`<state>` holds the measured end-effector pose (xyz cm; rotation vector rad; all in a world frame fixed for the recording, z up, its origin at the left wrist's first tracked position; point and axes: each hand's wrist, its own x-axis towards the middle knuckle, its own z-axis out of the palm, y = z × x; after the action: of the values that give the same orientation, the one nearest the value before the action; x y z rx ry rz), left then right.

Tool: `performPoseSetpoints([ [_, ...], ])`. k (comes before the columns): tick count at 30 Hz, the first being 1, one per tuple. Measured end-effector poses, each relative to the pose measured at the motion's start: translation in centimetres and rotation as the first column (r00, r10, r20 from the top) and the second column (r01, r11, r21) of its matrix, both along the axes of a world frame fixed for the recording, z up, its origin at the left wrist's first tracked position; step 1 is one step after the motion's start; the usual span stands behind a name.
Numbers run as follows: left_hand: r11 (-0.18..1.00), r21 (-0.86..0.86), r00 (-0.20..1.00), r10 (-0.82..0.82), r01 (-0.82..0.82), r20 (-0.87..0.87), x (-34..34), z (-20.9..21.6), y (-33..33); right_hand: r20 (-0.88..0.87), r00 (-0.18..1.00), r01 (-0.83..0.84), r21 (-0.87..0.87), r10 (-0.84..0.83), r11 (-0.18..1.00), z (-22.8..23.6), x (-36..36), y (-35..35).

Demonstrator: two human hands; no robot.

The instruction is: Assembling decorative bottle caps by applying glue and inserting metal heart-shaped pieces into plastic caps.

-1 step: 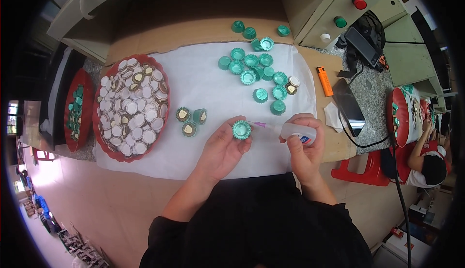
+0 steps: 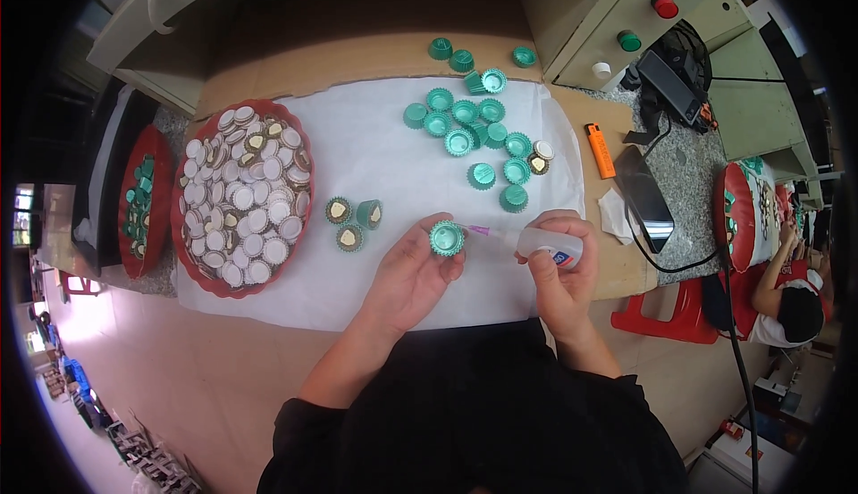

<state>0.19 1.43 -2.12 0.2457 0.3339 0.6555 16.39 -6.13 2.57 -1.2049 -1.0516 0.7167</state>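
My left hand (image 2: pixel 412 272) pinches a green fluted cap (image 2: pixel 446 238), its hollow side facing up. In my right hand (image 2: pixel 563 271) is a white squeeze bottle (image 2: pixel 547 243), lying tilted with its nozzle toward the left. The thin needle on its purple tip (image 2: pixel 479 230) reaches the rim of the held cap; whether any liquid comes out is too small to see. Left of my left hand, a little group of green caps with cream-and-gold centres (image 2: pixel 349 238) rests on the white sheet (image 2: pixel 375 141). Beyond my hands lie several loose green caps (image 2: pixel 458 143), some upturned, some overturned.
A red scalloped tray (image 2: pixel 243 292) heaped with white round discs stands left, with another red tray (image 2: pixel 130 266) of green pieces beyond. At right are an orange lighter (image 2: pixel 600 151), a phone (image 2: pixel 643 197), a cable and a machine housing (image 2: pixel 585 25). Another person sits far right.
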Motion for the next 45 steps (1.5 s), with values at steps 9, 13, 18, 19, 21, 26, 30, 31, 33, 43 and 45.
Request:
performPoseSetpoints([
  [9,0.999,0.011,0.999,0.043,-0.043,0.018,0.0,0.0,-0.1,0.408,0.909,0.027,0.152,-0.088,0.988,-0.1,-0.6,0.0],
  [13,0.998,0.041,0.998,0.058,-0.057,-0.033,0.1,0.3,-0.1,0.501,0.860,-0.002,0.187,-0.093,0.982,-0.1,-0.8,0.1],
  [18,0.998,0.051,0.999,0.048,-0.047,-0.025,0.1,0.2,0.0,0.543,0.836,-0.034,0.184,-0.073,0.982,-0.1,-1.1,0.4],
  [19,0.998,0.052,0.999,0.049,-0.048,-0.019,0.1,0.1,-0.1,0.554,0.829,-0.037,0.185,-0.073,0.982,-0.1,-1.1,0.4],
  [21,0.997,0.053,0.999,0.048,-0.048,-0.014,0.0,0.1,-0.1,0.548,0.833,-0.032,0.184,-0.075,0.982,-0.2,-1.1,0.5],
  [26,0.997,0.067,0.999,0.050,-0.050,-0.005,0.0,0.0,-0.1,0.558,0.826,-0.035,0.182,-0.074,0.983,-0.2,-1.1,0.6],
  [30,0.997,0.059,0.999,0.042,-0.041,-0.010,0.0,0.1,-0.1,0.570,0.818,-0.030,0.177,-0.078,0.984,-0.2,-1.2,0.7],
  [31,0.998,0.052,0.999,0.045,-0.045,-0.012,0.0,0.2,-0.1,0.576,0.814,-0.033,0.176,-0.076,0.984,-0.1,-1.2,0.7],
  [33,0.998,0.045,0.999,0.048,-0.047,-0.014,0.1,0.2,-0.1,0.587,0.805,-0.029,0.179,-0.084,0.983,-0.1,-1.1,0.7],
  [43,0.994,0.089,0.998,0.059,-0.058,-0.015,0.2,0.1,-0.1,0.678,0.730,-0.081,0.203,-0.080,0.976,0.8,-0.8,0.9],
  [45,0.994,0.091,0.998,0.059,-0.058,-0.016,0.2,0.1,-0.2,0.692,0.718,-0.088,0.205,-0.081,0.975,0.9,-0.7,0.9],
])
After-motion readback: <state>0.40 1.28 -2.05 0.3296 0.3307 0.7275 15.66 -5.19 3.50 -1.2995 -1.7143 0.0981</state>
